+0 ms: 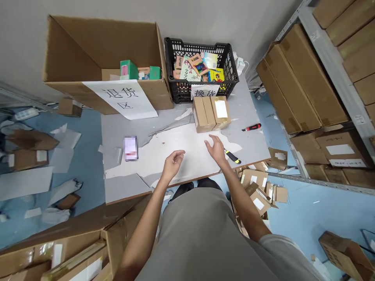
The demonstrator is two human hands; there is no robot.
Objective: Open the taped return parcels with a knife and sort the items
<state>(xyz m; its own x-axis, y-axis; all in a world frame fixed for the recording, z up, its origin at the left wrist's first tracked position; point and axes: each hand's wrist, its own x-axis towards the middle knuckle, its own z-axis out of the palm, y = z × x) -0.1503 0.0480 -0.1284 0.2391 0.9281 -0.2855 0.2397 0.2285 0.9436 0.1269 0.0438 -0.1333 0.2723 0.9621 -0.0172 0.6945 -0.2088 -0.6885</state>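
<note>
My left hand (172, 166) hovers over the white torn covering (175, 140) near the table's front edge, fingers loosely bent and holding nothing. To its right, my right hand (216, 150) is open, thumb apart from the fingers, just in front of two small cardboard boxes. The left box (203, 115) stands against the right box (221, 111), which bears a white label. Beside my right wrist lies a yellow-and-black utility knife (233, 156), partly hidden by the wrist. Farther right is a red-and-black utility knife (252, 127).
A large open carton (70, 91) with a paper sign stands at the back left. Next to it, a black plastic crate (175, 86) holds small colourful packs. A blurred-out rectangle (130, 148) lies at left. Shelves (348, 93) with cartons rise at right; discarded boxes (258, 191) litter the floor.
</note>
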